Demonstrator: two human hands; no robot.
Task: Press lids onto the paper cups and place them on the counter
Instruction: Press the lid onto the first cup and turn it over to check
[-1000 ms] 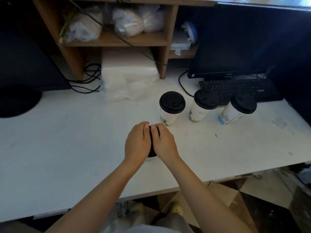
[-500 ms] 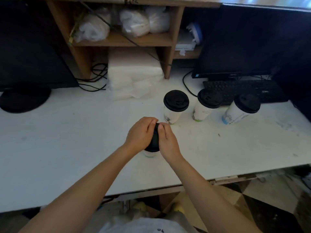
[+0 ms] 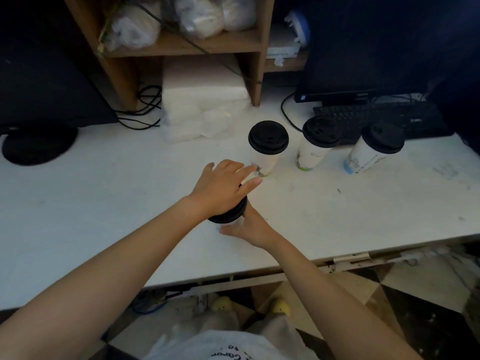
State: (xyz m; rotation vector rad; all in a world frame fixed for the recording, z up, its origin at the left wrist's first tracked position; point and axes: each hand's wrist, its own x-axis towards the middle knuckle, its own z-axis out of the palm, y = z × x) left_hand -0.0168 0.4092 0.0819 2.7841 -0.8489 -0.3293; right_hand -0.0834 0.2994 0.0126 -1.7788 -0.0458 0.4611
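A paper cup (image 3: 233, 223) with a black lid (image 3: 231, 213) stands on the white counter (image 3: 104, 203) near its front edge. My left hand (image 3: 223, 187) lies flat on top of the lid, fingers spread. My right hand (image 3: 250, 229) wraps around the cup's side just below the lid. Most of the cup is hidden by both hands. Behind it stand three lidded paper cups in a row: one (image 3: 267, 146) close to my left fingertips, a second (image 3: 318, 144) and a third (image 3: 375, 149) further right.
A stack of white napkins (image 3: 202, 105) sits behind the cups under a wooden shelf (image 3: 181, 45). A black keyboard (image 3: 376, 118) and monitor (image 3: 376, 48) stand at back right. Another dark monitor base (image 3: 39, 144) is at the left. Cables (image 3: 145, 110) trail by the shelf.
My left hand went from gripping the lid's side to lying flat on top of it. My right hand slid down from the lid to the cup's side.
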